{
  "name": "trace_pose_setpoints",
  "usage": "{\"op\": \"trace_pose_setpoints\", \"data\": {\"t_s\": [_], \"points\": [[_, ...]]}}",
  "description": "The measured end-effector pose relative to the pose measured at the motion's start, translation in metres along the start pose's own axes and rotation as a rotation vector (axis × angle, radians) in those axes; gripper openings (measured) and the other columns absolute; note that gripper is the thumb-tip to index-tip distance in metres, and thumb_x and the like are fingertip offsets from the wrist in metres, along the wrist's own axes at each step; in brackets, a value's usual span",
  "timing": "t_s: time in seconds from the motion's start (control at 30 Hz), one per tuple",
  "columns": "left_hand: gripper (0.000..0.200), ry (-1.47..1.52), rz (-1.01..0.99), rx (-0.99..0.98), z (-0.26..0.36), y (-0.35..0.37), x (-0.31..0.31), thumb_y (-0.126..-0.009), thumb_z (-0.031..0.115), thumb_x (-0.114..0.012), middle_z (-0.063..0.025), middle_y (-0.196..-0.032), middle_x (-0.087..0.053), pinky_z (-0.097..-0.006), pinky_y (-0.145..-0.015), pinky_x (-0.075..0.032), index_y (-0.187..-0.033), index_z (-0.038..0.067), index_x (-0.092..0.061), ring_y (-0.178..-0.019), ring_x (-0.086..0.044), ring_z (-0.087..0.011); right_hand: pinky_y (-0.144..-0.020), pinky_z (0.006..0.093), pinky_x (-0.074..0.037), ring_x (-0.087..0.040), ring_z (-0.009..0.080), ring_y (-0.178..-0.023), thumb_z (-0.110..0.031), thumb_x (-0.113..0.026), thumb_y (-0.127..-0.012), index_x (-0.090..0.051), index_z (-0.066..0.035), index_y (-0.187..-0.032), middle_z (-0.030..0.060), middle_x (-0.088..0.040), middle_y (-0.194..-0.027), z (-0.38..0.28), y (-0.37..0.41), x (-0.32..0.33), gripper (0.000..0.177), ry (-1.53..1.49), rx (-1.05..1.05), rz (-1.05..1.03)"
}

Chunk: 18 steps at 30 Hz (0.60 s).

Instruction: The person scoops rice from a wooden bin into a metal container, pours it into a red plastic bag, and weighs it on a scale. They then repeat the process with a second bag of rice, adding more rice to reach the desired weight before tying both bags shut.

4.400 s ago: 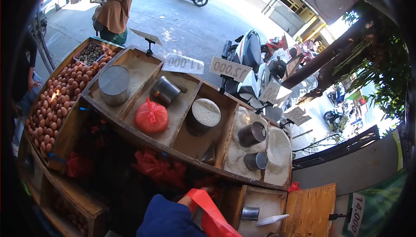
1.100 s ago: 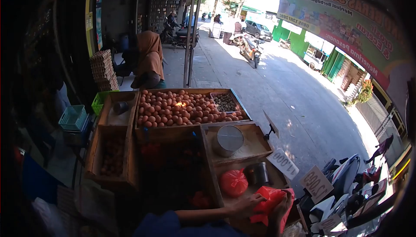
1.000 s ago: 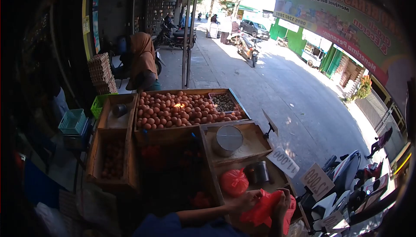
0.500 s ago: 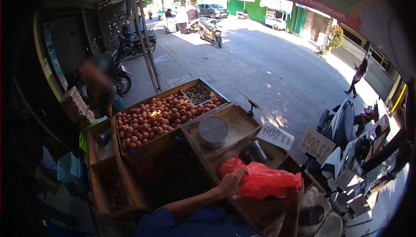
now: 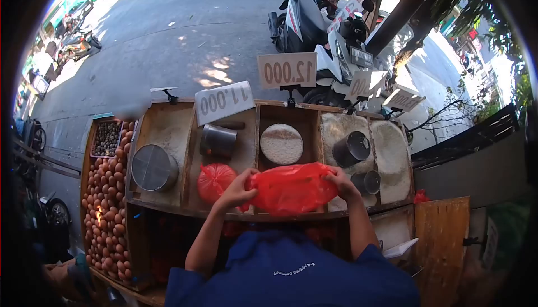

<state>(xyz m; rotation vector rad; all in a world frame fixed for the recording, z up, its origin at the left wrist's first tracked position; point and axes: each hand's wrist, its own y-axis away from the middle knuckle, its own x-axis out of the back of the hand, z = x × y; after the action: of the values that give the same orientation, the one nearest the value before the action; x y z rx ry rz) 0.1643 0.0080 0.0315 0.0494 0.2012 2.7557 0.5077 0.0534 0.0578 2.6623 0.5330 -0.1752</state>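
A red plastic bag [image 5: 292, 189] is stretched sideways between both hands, above the front of the wooden bins. My left hand [image 5: 238, 190] grips its left end with closed fingers. The right end is pinched in my right hand [image 5: 342, 183]. Just left of my left hand, a second red bag [image 5: 215, 182], full and tied, rests in a bin. Behind the stretched bag stands a round container of white rice [image 5: 281, 144]. A dark metal cup [image 5: 218, 140] lies in the bin to the left. What the stretched bag holds, if anything, cannot be made out.
Brown eggs [image 5: 106, 211] fill the left bin, with a tray of small speckled eggs [image 5: 106, 138] behind. A round metal tin [image 5: 154, 167] and black measuring cups [image 5: 351, 149] stand in other bins. Price signs [image 5: 287, 70] line the back edge. A motorbike [image 5: 305, 21] is parked beyond.
The view has swung to the right and down over the bins. The red bag is now spread between both hands, and the tied bag shows separately beside my left hand.
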Motion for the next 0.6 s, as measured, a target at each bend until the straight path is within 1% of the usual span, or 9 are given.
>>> {"op": "trace_pose_setpoints", "data": {"t_s": [0.03, 0.1, 0.13, 0.17, 0.23, 0.37, 0.47, 0.53, 0.6], "points": [[0.04, -0.152, 0.087, -0.158, 0.013, -0.032, -0.002, -0.074, 0.007, -0.06, -0.0088, -0.101, -0.059, -0.0308, -0.085, -0.045, -0.112, 0.003, -0.05, -0.096, -0.057, -0.018, -0.071, 0.0238, -0.048, -0.059, 0.0092, -0.079, -0.01, -0.06, -0.084, -0.058, 0.005, -0.108, 0.0038, -0.064, -0.094, -0.014, -0.007, 0.004, 0.028, 0.012, -0.006, 0.001], [0.04, -0.469, 0.286, -0.476, 0.04, -0.1, -0.005, -0.071, 0.007, -0.061, -0.0109, -0.098, -0.059, -0.0322, -0.087, -0.043, -0.109, 0.004, -0.052, -0.095, -0.057, -0.0221, -0.07, 0.0268, -0.048, -0.057, 0.0096, -0.077, -0.018, -0.06, -0.087, -0.058, 0.004, -0.097, 0.0035, -0.062, -0.086, -0.042, -0.023, 0.012, 0.024, 0.32, 0.543, 0.511], [0.039, -0.633, 0.397, -0.627, 0.05, -0.129, -0.006, -0.069, 0.007, -0.063, -0.0123, -0.097, -0.058, -0.0344, -0.088, -0.041, -0.107, 0.005, -0.053, -0.096, -0.057, -0.0266, -0.068, 0.0328, -0.048, -0.058, 0.0172, -0.074, -0.023, -0.06, -0.087, -0.054, 0.0, -0.089, 0.0073, -0.059, -0.08, -0.051, -0.032, 0.012, 0.025, 0.529, 0.769, 0.684], [0.039, -0.624, 0.422, -0.617, 0.052, -0.156, -0.004, -0.069, 0.007, -0.063, -0.0123, -0.097, -0.058, -0.0344, -0.088, -0.041, -0.107, 0.005, -0.053, -0.096, -0.057, -0.0266, -0.068, 0.0328, -0.048, -0.058, 0.0172, -0.074, -0.023, -0.06, -0.087, -0.054, 0.0, -0.089, 0.0073, -0.059, -0.08, -0.052, -0.044, 0.017, 0.025, 0.543, 0.766, 0.66], [0.034, -0.783, 0.436, -0.743, 0.034, -0.206, 0.001, -0.068, 0.008, -0.063, -0.0108, -0.096, -0.057, -0.0384, -0.09, -0.038, -0.101, 0.007, -0.054, -0.099, -0.055, -0.0287, -0.067, 0.037, -0.047, -0.058, 0.0295, -0.073, -0.026, -0.061, -0.086, -0.053, -0.002, -0.091, 0.0138, -0.056, -0.082, -0.038, -0.071, 0.035, 0.026, 0.884, 1.278, 0.852], [0.028, -0.864, 0.56, -0.692, -0.064, -0.285, 0.014, -0.069, 0.007, -0.062, -0.0103, -0.092, -0.056, -0.0388, -0.087, -0.04, -0.096, 0.008, -0.054, -0.099, -0.054, -0.0286, -0.079, 0.0484, -0.043, -0.053, 0.0403, -0.086, -0.025, -0.067, -0.076, -0.051, -0.004, -0.093, 0.0195, -0.051, -0.09, 0.059, -0.132, 0.08, 0.032, 1.231, 1.039, 0.61], [0.025, -0.912, 0.437, -0.523, -0.134, -0.311, 0.018, -0.07, 0.007, -0.062, -0.0125, -0.093, -0.056, -0.0388, -0.085, -0.042, -0.094, 0.007, -0.054, -0.099, -0.054, -0.0293, -0.085, 0.054, -0.039, -0.051, 0.0442, -0.096, -0.017, -0.065, -0.071, -0.051, -0.004, -0.104, 0.0233, -0.053, -0.099, 0.079, -0.161, 0.063, 0.038, 1.428, 0.686, 0.371], [0.024, -0.886, 0.381, -0.169, -0.165, -0.319, 0.019, -0.072, 0.003, -0.059, -0.0168, -0.098, -0.057, -0.0401, -0.082, -0.044, -0.095, 0.005, -0.054, -0.099, -0.054, -0.0337, -0.086, 0.0531, -0.04, -0.051, 0.0455, -0.098, -0.015, -0.063, -0.072, -0.051, -0.005, -0.108, 0.0248, -0.053, -0.101, 0.101, -0.186, 0.067, 0.04, 1.475, 0.65, 0.297], [0.024, -0.682, 0.412, -0.042, -0.167, -0.315, 0.018, -0.073, 0.002, -0.056, -0.0185, -0.1, -0.057, -0.042, -0.081, -0.044, -0.097, 0.004, -0.053, -0.098, -0.054, -0.0368, -0.086, 0.0502, -0.042, -0.051, 0.0464, -0.1, -0.01, -0.058, -0.075, -0.048, -0.003, -0.114, 0.0271, -0.054, -0.104, 0.131, -0.203, 0.073, 0.041, 1.182, 0.042, 0.168]]}}
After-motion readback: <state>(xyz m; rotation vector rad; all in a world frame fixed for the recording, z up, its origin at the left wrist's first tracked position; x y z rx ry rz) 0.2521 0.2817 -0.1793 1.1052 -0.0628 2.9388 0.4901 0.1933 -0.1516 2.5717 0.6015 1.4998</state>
